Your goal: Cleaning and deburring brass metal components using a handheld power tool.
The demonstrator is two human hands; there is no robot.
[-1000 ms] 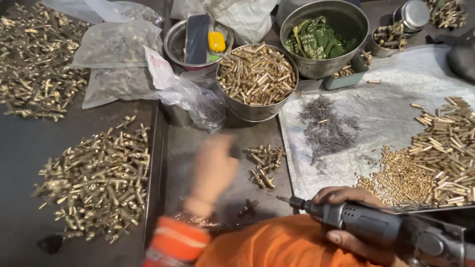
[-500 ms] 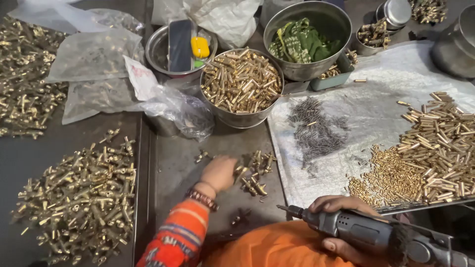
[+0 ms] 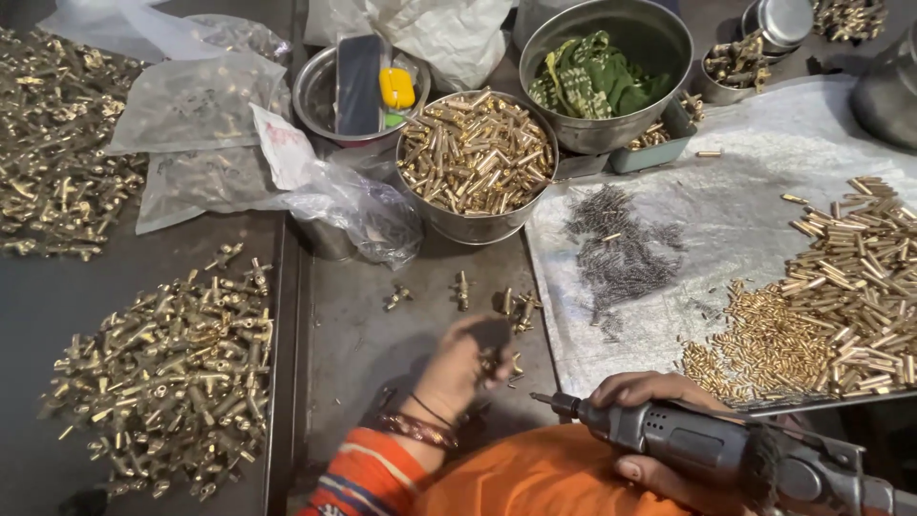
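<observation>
The left hand (image 3: 466,368) curls over a few small brass fittings (image 3: 506,308) on the dark metal table (image 3: 353,325). The right hand (image 3: 659,430) grips a grey electric screwdriver (image 3: 707,444), tip pointing left. Just beyond, a steel bowl (image 3: 468,225) holds brass tubes (image 3: 476,153).

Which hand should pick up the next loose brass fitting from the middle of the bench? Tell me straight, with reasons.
Left, probably. The left hand already rests among the scattered brass fittings, fingers curled over some. The right hand is full, gripping the grey power tool, and sits farther from them.
</observation>
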